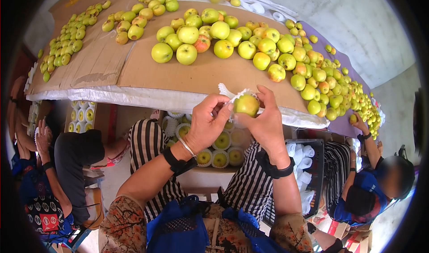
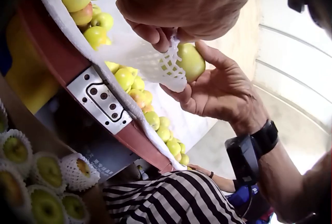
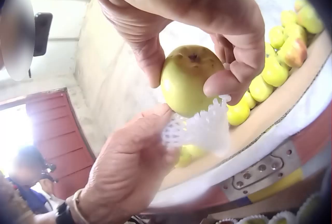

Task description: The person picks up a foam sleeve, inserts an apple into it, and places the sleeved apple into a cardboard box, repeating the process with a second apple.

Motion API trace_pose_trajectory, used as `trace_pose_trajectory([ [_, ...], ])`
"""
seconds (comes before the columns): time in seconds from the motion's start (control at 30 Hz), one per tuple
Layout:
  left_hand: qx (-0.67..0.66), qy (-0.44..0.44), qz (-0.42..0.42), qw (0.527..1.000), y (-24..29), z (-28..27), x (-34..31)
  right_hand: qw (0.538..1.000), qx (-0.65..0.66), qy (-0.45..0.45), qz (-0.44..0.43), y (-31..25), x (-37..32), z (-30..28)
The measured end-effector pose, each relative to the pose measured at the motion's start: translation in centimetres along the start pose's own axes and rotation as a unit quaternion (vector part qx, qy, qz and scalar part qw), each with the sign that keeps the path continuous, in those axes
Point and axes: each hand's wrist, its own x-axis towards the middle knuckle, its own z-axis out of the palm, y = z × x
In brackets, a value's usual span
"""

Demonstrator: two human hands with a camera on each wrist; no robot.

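Note:
A yellow-green apple (image 1: pixel 246 105) is held up near the table's front edge, partly inside a white foam net sleeve (image 1: pixel 229 93). My right hand (image 1: pixel 267 124) grips the apple between thumb and fingers; in the right wrist view, the apple's (image 3: pixel 188 81) bare end shows a dark hollow. At the other side, my left hand (image 1: pixel 209 122) pinches the net by its edge. The left wrist view shows the net (image 2: pixel 166 66) stretched over one side of the fruit (image 2: pixel 192 61), with the opposite side bare against the right hand's fingers.
Loose apples (image 1: pixel 268 46) lie heaped across the cardboard-covered table (image 1: pixel 178 76), thickest at right. Below its edge stands a box of netted apples (image 1: pixel 220 158). A black crate (image 1: pixel 318 181) of white foam nets is at my right. Other people sit left and right; one hand (image 1: pixel 360 122) reaches the pile.

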Motion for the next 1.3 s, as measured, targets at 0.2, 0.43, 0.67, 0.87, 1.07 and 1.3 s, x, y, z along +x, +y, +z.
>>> trace_pose_trajectory([
  [0.2, -0.015, 0.049, 0.001, 0.999, -0.4, 0.5, 0.0, 0.991, -0.122, -0.047, -0.040, -1.4, -0.3, 0.4],
  [0.43, -0.213, 0.150, -0.112, 0.959, -1.0, -0.8, 1.2, 0.997, -0.019, -0.048, -0.061, -1.9, -0.7, -0.2],
  [0.67, -0.002, 0.011, -0.016, 1.000, 0.3, -0.2, -0.1, 0.978, -0.164, 0.019, -0.126, -0.9, -0.1, 0.6],
  [0.87, 0.042, 0.012, 0.092, 0.995, -0.9, 0.3, 0.0, 0.968, -0.201, 0.017, -0.151, -0.9, 0.5, 0.8],
  [1.07, 0.009, 0.012, -0.024, 1.000, -0.6, 0.7, 0.3, 0.936, -0.274, 0.002, -0.221, -0.8, 0.6, 1.1],
  [1.3, 0.009, 0.009, -0.024, 1.000, -1.1, 0.3, 0.6, 0.920, -0.265, -0.021, -0.288, -0.7, 0.6, 1.2],
])
